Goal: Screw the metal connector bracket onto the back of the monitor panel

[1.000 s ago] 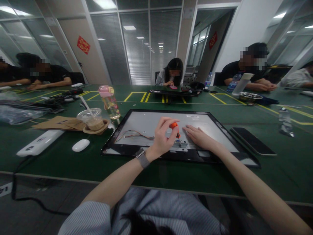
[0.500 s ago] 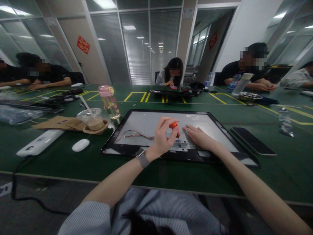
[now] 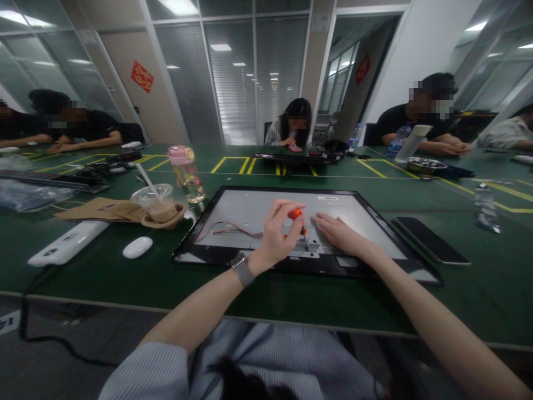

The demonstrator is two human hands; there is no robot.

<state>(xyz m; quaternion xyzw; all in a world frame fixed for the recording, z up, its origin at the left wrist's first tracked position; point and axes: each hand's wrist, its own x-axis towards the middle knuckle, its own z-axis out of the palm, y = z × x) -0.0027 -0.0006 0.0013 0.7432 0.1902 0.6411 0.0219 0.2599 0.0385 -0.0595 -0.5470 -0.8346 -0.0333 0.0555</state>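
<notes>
A black-framed monitor panel point(image 3: 233, 214) lies face down on the green table, its grey metal back up. My left hand point(image 3: 277, 233) is closed round a small orange-handled screwdriver point(image 3: 297, 214), held upright with its tip on a small metal bracket point(image 3: 310, 250) near the panel's front edge. My right hand point(image 3: 339, 232) lies flat on the metal back just right of the screwdriver, fingers stretched out. A thin bundle of coloured wires point(image 3: 227, 229) runs across the back to the left of my left hand.
A dark phone point(image 3: 431, 240) lies right of the panel. To the left are a white mouse point(image 3: 137, 247), a white power strip point(image 3: 69, 243), a plastic cup with a straw point(image 3: 156, 201) and a pink-lidded bottle point(image 3: 186, 173). Other people sit at the table's far sides.
</notes>
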